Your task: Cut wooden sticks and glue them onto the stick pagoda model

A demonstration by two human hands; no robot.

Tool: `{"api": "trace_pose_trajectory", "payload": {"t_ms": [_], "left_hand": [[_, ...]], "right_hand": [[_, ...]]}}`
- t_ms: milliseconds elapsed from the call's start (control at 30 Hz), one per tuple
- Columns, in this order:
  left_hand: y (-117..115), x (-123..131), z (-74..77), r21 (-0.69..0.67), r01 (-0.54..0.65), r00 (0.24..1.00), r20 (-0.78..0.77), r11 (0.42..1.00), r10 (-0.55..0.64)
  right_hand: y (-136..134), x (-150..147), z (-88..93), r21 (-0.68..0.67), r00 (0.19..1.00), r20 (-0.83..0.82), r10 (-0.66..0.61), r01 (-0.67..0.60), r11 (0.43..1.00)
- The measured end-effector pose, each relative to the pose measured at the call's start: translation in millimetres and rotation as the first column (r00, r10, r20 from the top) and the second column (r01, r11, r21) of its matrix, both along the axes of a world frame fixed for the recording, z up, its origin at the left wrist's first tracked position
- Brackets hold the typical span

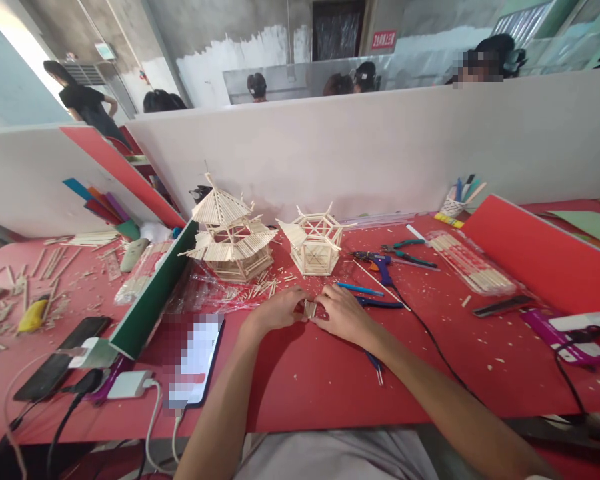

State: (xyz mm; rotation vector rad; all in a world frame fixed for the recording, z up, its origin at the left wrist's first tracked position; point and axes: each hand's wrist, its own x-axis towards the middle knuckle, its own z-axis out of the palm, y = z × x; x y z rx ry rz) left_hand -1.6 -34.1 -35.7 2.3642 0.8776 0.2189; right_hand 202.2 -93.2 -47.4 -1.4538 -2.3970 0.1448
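Over the red table (pixel 290 390), my left hand (pixel 280 309) and my right hand (pixel 344 313) meet with fingers bent round a small row of short wooden sticks (pixel 310 309). Each hand pinches one side of it; the fingertips partly hide the piece. Just beyond my hands stands an open-topped six-sided stick model (pixel 315 257), with a slatted roof panel at its left. To its left is a taller two-tiered stick pavilion (pixel 225 250). Cut stick pieces (pixel 265 288) lie scattered in front of the pavilion. A blue pen-like tool (pixel 360 289) lies by my right hand.
Right of the models lie a blue glue gun (pixel 380 265) with a trailing cord and green-handled pliers (pixel 414 259). A packet of sticks (pixel 473 263) is farther right. A phone (pixel 197 360) rests near my left forearm. Dividers (pixel 330 147) edge the table; people sit beyond.
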Motion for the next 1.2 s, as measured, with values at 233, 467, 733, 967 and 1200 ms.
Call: {"api": "trace_pose_trajectory", "payload": {"t_ms": [233,467,733,967,1200], "left_hand": [[0.3,-0.5,-1.0,0.006,0.019,1.0,-0.013,1.0,-0.019],[0.9,-1.6,-0.7,0.003,0.019,0.999,-0.037,1.0,-0.019],[0.2,-0.6,0.1,-0.005,0.017,0.999,-0.032,1.0,-0.018],[-3.0,1.3,4.9,0.017,0.018,0.998,-0.055,1.0,-0.018],[-6.4,3.3,11.3,0.018,0.015,0.996,-0.09,1.0,-0.013]], "right_hand": [[-0.7,-0.3,-0.7,-0.01,1.0,-0.012,0.023,-0.023,1.0],[-1.1,-1.0,0.4,-0.003,0.998,-0.031,0.05,-0.05,0.999],[0.3,-2.8,-1.6,-0.01,0.996,-0.067,0.054,-0.055,0.998],[4.1,-2.1,-8.5,0.022,0.994,-0.054,0.098,-0.097,0.995],[4.9,-1.5,-8.6,0.01,0.988,-0.081,0.132,-0.132,0.991]]}}
